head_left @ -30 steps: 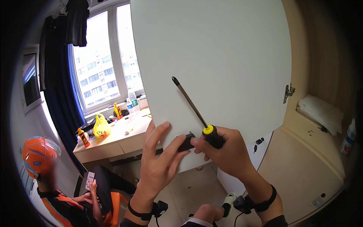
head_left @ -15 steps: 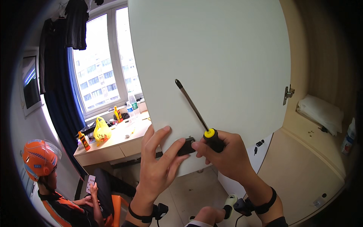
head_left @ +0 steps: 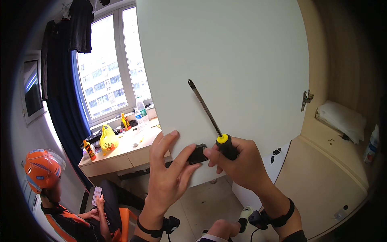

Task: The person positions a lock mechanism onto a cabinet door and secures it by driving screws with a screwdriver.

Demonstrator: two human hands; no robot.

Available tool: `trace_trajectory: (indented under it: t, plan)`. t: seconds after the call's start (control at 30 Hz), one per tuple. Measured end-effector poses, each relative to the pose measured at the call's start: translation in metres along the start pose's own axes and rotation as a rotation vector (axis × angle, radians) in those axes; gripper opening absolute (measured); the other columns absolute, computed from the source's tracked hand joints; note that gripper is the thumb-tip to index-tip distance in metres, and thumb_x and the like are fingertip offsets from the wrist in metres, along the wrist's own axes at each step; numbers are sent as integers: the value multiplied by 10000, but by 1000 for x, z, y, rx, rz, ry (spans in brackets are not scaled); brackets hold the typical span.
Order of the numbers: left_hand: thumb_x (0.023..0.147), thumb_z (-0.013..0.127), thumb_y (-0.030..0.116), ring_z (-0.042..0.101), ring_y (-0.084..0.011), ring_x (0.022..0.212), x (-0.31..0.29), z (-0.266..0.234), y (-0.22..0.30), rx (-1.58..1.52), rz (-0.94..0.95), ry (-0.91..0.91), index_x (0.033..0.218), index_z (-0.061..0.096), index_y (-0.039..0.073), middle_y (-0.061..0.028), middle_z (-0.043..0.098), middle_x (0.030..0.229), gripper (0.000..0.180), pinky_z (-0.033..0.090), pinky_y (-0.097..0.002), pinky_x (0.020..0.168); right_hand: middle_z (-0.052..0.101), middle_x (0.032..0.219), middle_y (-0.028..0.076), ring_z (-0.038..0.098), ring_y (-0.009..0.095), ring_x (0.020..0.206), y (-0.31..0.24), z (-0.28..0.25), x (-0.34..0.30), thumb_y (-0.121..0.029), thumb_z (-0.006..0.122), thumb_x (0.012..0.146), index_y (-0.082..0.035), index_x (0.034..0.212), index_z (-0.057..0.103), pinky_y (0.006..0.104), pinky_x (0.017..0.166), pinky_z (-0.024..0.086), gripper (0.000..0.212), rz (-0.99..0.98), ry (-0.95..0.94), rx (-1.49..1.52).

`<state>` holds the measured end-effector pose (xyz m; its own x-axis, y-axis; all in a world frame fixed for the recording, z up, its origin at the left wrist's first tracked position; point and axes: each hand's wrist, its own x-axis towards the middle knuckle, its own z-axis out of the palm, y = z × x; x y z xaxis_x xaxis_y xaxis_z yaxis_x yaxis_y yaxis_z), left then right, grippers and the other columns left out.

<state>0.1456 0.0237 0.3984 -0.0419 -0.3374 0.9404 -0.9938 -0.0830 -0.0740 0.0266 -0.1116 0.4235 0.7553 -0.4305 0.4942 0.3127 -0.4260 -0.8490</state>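
A pale cabinet door (head_left: 234, 60) stands open in front of me. At its lower edge my left hand (head_left: 166, 171) pinches a small black rectangular block (head_left: 197, 154) against the panel, index and middle fingers reaching up along the door's edge. My right hand (head_left: 244, 163) is wrapped round the black and yellow handle of a screwdriver (head_left: 206, 111). Its long shaft slants up and left, the dark tip away from the block. The right thumb touches the block's right end, and the fingers behind it are partly hidden.
A person in an orange helmet (head_left: 42, 171) sits at the lower left with a phone. Behind, a desk (head_left: 117, 163) holds bottles and a yellow bag (head_left: 108, 138). A metal hinge (head_left: 306, 100) joins door and cabinet. Small screws (head_left: 331, 141) lie on the shelf near a white bundle (head_left: 342, 121).
The screwdriver has tilted slightly, its tip a little higher. The black block has shifted slightly left and turned a bit between my fingers. Both hands have barely moved.
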Motion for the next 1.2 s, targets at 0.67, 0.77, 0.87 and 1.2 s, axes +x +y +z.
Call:
trace_trajectory:
  t: [0.67,0.77,0.87,1.2]
  plan:
    - [647,713,44,369,-390,1155,3,21,2,-104,-30,147,957,661,108,-153,420,1248,321,318,-467,968,572,574,23,504,56,514,8,8,1,-205,667,807,-5,731,572,218,474,402,235,-121,78,20]
    - [647,715,41,374,-383,1142,8,24,3,-85,-22,209,911,673,108,-136,442,1230,275,329,-453,959,585,582,30,506,55,515,5,6,1,-205,664,811,-6,737,574,215,475,403,231,-125,75,37]
    - [644,721,43,378,-375,1135,9,32,2,-75,-24,255,873,682,116,-119,464,1219,243,343,-436,945,557,566,4,494,46,527,4,2,0,-204,665,809,-7,705,561,210,487,405,245,-61,85,-12]
    - [630,734,55,385,-351,1119,10,43,-3,-86,12,341,847,686,118,-105,492,1206,231,358,-410,919,469,1068,110,503,142,862,15,-61,-66,-5,562,815,-27,1241,264,271,734,447,520,-166,146,136]
